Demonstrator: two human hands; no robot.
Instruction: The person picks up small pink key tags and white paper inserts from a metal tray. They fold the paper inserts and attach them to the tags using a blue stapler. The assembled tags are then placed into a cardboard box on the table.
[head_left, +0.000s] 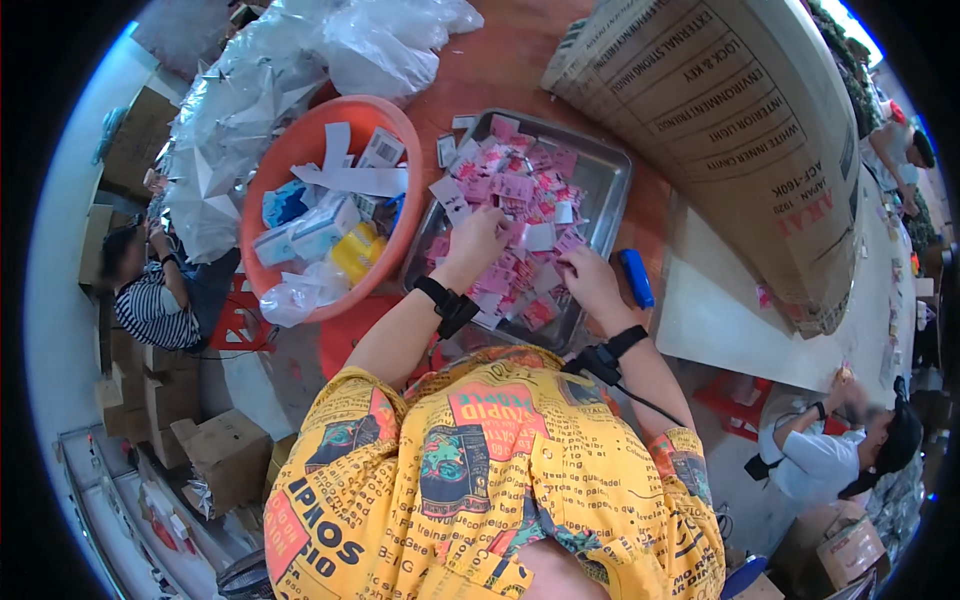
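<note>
A metal tray [612, 178] on the red-brown table holds a heap of small pink printed cards [512, 188], with a few white ones among them. My left hand [478, 240] reaches over the heap's left side, fingers bent and closed together; what they grip, if anything, is hidden. Just beyond it a white printed card [450, 200] lies at the tray's left edge. At the right side of the heap, my right hand [592, 278] pinches at a small pink card [570, 240] with its fingertips. A blue handheld tool or box [635, 279] rests beside the tray's right edge.
An orange tub [408, 130] with papers, small boxes and a yellow tape roll [357, 252] stands left of the tray. Clear plastic bags [385, 45] lie behind it. A large carton [720, 130] is at the right. Other people sit at both sides.
</note>
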